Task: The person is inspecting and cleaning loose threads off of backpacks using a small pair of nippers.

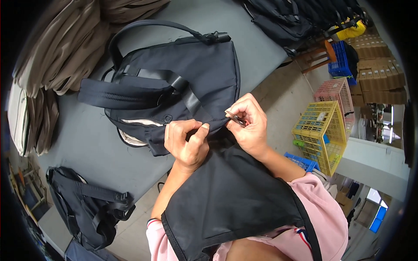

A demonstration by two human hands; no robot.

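A black backpack lies on the grey table in front of me, its strap and carry handle toward the upper left. One side pocket gapes, showing a pale lining. My left hand is closed in a pinch on the backpack's near edge, beside that pocket. At the near right corner, my right hand is closed around small thread snips, whose metal blades point left along the edge. Fingers hide the snips' handles in part.
Grey-brown fabric pieces are piled at the upper left of the grey table. Another black backpack lies lower left, and more black bags are heaped at the far right. Yellow and pink crates stand on the floor to the right.
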